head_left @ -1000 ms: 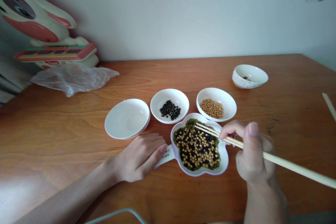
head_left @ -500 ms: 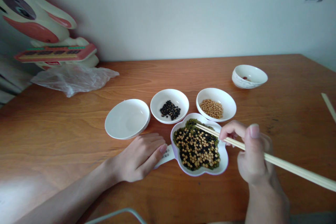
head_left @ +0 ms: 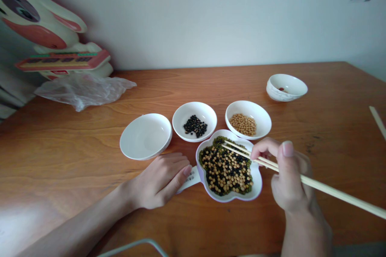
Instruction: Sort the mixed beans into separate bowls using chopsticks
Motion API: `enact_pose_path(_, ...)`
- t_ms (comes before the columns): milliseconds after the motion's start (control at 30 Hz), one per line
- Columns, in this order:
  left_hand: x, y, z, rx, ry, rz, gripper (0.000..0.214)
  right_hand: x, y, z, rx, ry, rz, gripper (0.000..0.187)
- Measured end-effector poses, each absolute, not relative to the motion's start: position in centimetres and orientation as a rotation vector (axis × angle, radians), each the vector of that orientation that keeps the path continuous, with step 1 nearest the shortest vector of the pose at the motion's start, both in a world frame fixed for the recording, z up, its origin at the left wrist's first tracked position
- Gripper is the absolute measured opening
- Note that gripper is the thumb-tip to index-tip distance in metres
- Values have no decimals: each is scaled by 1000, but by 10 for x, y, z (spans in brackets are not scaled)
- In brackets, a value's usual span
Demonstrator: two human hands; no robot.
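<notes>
My left hand [head_left: 164, 178] is closed over the handle of a flower-shaped dish [head_left: 257, 180], white with a lilac rim. Mixed beans [head_left: 226, 166], yellow, black and small green ones, fill the dish. Between the fingers of my right hand [head_left: 289, 176] is a pair of wooden chopsticks [head_left: 334, 192], their tips slightly apart over the green beans at the dish's far left. Just behind the dish stand a white bowl [head_left: 211, 114] of black beans and another white bowl [head_left: 265, 120] of yellow soybeans. A third white bowl [head_left: 146, 136], with nothing in it, is beyond my left hand.
A patterned white bowl [head_left: 276, 94] with a few reddish bits is at the back right. Crumpled clear plastic [head_left: 87, 92] lies before a dog-shaped toy keyboard [head_left: 63, 62] at the left. A pale stick [head_left: 377, 120] is at the right edge, a pale cable [head_left: 135, 244] at the front.
The chopstick tips have spread apart and shifted slightly left over the green beans. My right hand has moved a little left with them. My left hand stays on the handle.
</notes>
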State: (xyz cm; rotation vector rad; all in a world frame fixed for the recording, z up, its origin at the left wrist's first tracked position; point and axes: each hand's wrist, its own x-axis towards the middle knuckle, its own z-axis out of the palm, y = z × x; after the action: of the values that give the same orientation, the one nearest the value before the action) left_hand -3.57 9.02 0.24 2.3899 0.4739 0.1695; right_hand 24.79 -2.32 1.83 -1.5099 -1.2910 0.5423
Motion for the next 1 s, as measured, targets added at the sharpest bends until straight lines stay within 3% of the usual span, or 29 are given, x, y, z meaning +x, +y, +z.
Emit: enact_pose_path(1000,-34,89,6,2386,482,171,33,244,-20,21,-1477,-1313,504,67)
